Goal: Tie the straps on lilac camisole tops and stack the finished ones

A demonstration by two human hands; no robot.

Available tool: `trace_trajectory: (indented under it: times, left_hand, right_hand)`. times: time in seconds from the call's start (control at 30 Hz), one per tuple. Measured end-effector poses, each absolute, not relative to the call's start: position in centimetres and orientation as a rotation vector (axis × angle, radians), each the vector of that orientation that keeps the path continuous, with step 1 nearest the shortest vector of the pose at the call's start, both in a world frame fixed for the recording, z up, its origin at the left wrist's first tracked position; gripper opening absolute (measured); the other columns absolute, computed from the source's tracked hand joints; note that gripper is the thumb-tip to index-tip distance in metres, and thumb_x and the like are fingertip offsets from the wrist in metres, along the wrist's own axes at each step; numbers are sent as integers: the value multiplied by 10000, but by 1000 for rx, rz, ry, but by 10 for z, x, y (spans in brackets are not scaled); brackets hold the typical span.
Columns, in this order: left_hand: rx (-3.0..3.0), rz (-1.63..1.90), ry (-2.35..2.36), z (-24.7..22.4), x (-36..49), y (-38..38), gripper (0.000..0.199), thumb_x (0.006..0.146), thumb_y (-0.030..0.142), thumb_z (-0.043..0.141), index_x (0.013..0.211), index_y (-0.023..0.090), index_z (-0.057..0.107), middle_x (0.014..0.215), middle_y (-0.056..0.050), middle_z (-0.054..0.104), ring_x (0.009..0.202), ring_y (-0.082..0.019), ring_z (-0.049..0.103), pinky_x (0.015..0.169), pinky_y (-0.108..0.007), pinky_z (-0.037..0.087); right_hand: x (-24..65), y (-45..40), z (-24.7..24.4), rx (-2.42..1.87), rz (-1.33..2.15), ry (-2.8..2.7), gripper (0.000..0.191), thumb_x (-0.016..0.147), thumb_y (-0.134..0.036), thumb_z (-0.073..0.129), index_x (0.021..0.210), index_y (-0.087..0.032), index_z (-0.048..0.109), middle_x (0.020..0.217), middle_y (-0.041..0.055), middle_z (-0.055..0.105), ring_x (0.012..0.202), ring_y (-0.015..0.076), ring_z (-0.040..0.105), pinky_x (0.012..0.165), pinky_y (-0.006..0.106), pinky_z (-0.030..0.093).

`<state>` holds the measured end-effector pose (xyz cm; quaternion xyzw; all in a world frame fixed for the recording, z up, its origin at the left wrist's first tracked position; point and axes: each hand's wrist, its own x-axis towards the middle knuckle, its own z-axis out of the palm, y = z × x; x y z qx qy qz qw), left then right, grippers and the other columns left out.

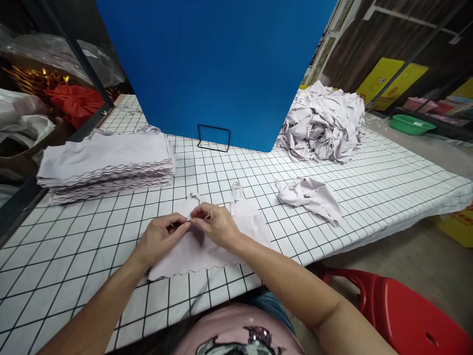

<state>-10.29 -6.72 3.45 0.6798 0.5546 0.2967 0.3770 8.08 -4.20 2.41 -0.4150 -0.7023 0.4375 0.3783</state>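
Note:
A pale lavender camisole top (pixel 221 251) with thin straps lies on the checked tablecloth in front of me, its wavy hem toward my body. My left hand (pixel 162 236) pinches its upper edge between thumb and forefinger, near the left strap. Right beside it, my right hand (pixel 216 224) pinches the same edge, the two sets of fingertips almost touching. The small bit of fabric between the fingertips is mostly hidden. A crumpled piece of the same pale fabric (pixel 310 197) lies on the table to the right of the top.
At the left stands a neat stack of folded pale garments (pixel 107 162). A large heap of crumpled garments (pixel 325 123) sits at the back right. A blue board (pixel 221 64) rises behind, with a black wire stand (pixel 214 138) at its foot. A red chair (pixel 410 310) is at the lower right.

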Motion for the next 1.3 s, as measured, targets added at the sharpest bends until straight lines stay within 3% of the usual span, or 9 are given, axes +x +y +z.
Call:
trace_trajectory:
  times: [0.2, 0.33, 0.67, 0.9, 1.13, 1.3]
  left_hand:
    - [1760, 775, 1327, 35, -105, -66, 217, 866, 410, 590, 856, 223, 700, 850, -19, 698, 808, -186, 617, 741, -262, 467]
    - [1788, 731, 1300, 39, -102, -68, 194, 877, 358, 570, 853, 224, 708, 838, -19, 698, 795, -180, 621, 732, -261, 470]
    - [1708, 725, 1320, 39, -99, -72, 206, 851, 316, 562, 835, 199, 731, 816, -34, 708, 762, -173, 632, 698, -258, 481]
    - [1402, 476, 1373, 43, -99, -77, 261, 807, 400, 602, 665, 183, 630, 489, 26, 542, 437, -90, 430, 457, -209, 342]
    - [1326, 350, 1409, 45, -102, -78, 275, 772, 403, 618, 624, 171, 629, 484, 2, 577, 389, -77, 369, 408, -207, 264]
    - [1374, 261, 1410, 46, -111, -75, 371, 782, 524, 583, 672, 177, 656, 487, 1, 552, 400, -100, 402, 412, -221, 275]
  right_hand:
    - [89, -34, 22, -1062, 1336, -1761, 242, 812, -392, 703, 943, -196, 650, 930, 33, 698, 840, 151, 645, 742, 292, 519]
    - [92, -34, 26, -1041, 1340, -1862, 256, 813, -437, 695, 813, -183, 663, 895, 40, 670, 783, 140, 607, 698, 281, 487]
    - [98, -35, 31, -1154, 1451, -1923, 251, 824, -430, 681, 849, -182, 661, 821, 28, 683, 708, 125, 583, 625, 257, 439]
    - [103, -32, 37, -1305, 1100, -2094, 206, 859, -343, 622, 723, -188, 621, 700, 22, 652, 613, 129, 531, 584, 272, 392]
    - [107, -30, 34, -1384, 959, -2107, 183, 891, -319, 562, 762, -200, 613, 707, 22, 651, 613, 143, 533, 590, 290, 395]
    - [112, -18, 33, -1358, 930, -2006, 192, 903, -346, 558, 791, -202, 619, 713, 16, 646, 620, 139, 543, 590, 283, 415]
